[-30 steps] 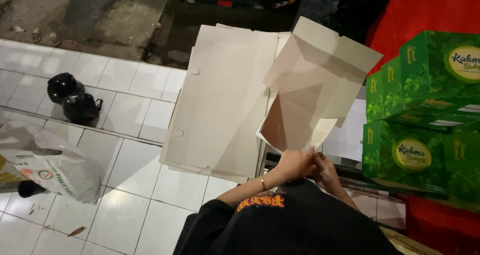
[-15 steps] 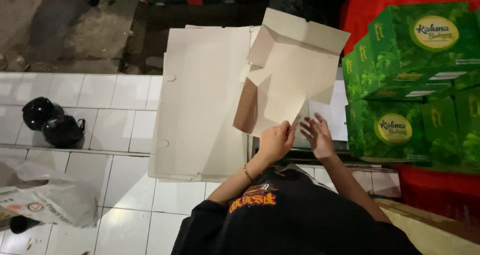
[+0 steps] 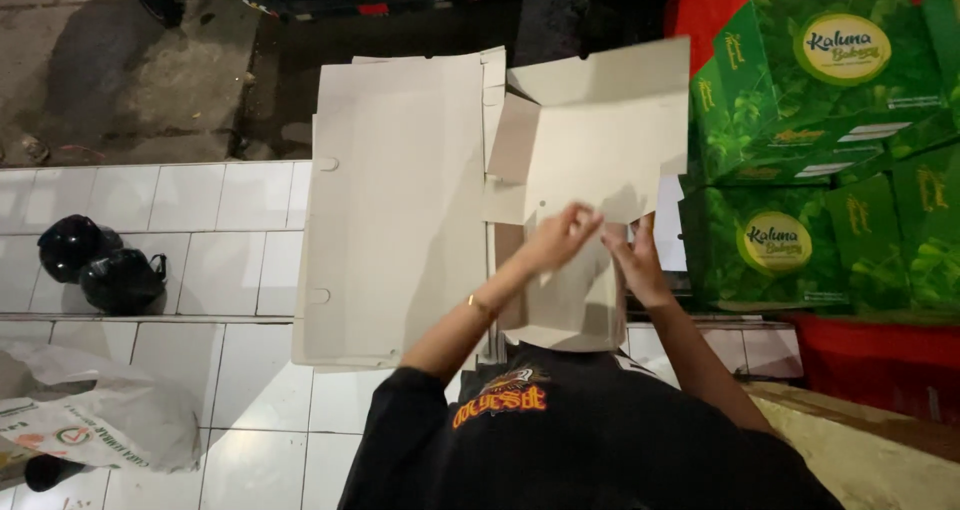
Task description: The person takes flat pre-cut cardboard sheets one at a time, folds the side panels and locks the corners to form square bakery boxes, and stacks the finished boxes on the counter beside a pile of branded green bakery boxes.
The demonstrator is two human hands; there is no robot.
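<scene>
Both hands are working the half-folded cardboard box (image 3: 590, 160) out front: left hand (image 3: 558, 238) is pinching a flap, fingers clamped on its edge, right hand (image 3: 637, 265) pressing alongside, fingers gripping the card. Beyond lies the flat cardboard stack (image 3: 400, 200) on the tiled floor (image 3: 200, 210), green boxes (image 3: 820, 150) piled at right.
</scene>
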